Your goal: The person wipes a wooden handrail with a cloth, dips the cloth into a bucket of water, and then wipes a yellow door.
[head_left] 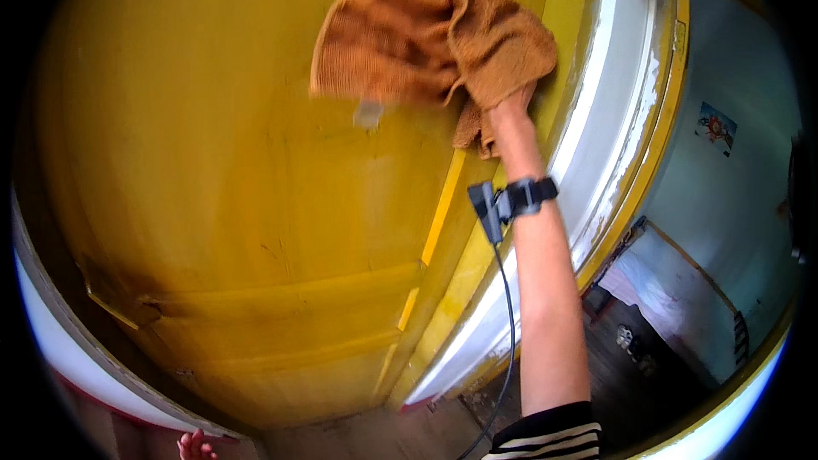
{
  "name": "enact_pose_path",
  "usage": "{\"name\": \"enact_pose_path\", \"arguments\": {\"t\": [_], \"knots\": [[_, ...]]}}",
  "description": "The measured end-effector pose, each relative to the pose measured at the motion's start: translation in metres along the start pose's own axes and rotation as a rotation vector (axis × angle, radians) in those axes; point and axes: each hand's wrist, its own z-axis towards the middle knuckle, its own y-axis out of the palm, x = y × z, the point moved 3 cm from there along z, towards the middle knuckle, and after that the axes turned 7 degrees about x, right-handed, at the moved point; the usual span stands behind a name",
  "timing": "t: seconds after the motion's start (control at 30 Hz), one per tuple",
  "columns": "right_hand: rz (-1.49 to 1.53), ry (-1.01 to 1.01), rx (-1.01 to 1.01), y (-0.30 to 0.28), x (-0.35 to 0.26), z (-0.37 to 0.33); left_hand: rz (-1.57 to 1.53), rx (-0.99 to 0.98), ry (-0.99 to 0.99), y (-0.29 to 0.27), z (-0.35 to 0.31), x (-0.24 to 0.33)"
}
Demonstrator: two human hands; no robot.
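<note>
A brown terry towel is spread against the upper part of a yellow door, near its right edge. My right hand is wrapped in the towel and holds it to the surface; most of its fingers are hidden under the cloth. The towel's left part is slightly blurred, and a pale tag hangs from its lower edge. Low at the left, only the fingertips of my left hand come into view, loosely apart and with nothing visible in them, well away from the towel.
A black strap with a small device and cable is on my right wrist. To the right runs a white frame with peeling paint. Beyond it, a doorway shows a room with a bed and shoes on the dark floor.
</note>
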Motion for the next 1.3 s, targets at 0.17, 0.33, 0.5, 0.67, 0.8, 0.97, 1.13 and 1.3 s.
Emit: {"name": "enact_pose_path", "arguments": {"t": [0.17, 0.33, 0.5, 0.67, 0.8, 0.97, 1.13, 1.3], "knots": [[0.322, 0.26, 0.152, 0.065, 0.003, -0.17, 0.02, -0.013, 0.021, -0.003, -0.009, -0.003], [1.005, 0.872, 0.109, 0.067, 0.007, -0.366, 0.028, 0.023, 0.041, -0.005, -0.011, -0.001], [1.074, 1.008, -0.259, 0.056, -0.023, -0.464, 0.028, 0.184, 0.108, -0.057, -0.006, 0.013], [0.055, 0.002, -0.675, 0.04, 0.061, -0.428, 0.045, 0.208, 0.088, -0.053, -0.024, 0.008], [-0.074, -0.025, -0.376, 0.026, 0.095, -0.268, 0.088, 0.163, 0.169, -0.035, -0.039, 0.016], [-0.109, 0.053, -0.187, 0.005, 0.087, -0.217, 0.076, 0.106, 0.162, -0.029, -0.042, 0.015], [0.016, -0.026, -0.344, -0.007, 0.023, -0.334, 0.079, 0.174, 0.081, -0.011, -0.047, 0.012], [-0.163, -0.709, -0.893, 0.006, -0.014, -0.468, 0.058, 0.194, 0.095, -0.002, -0.053, 0.007]]}}
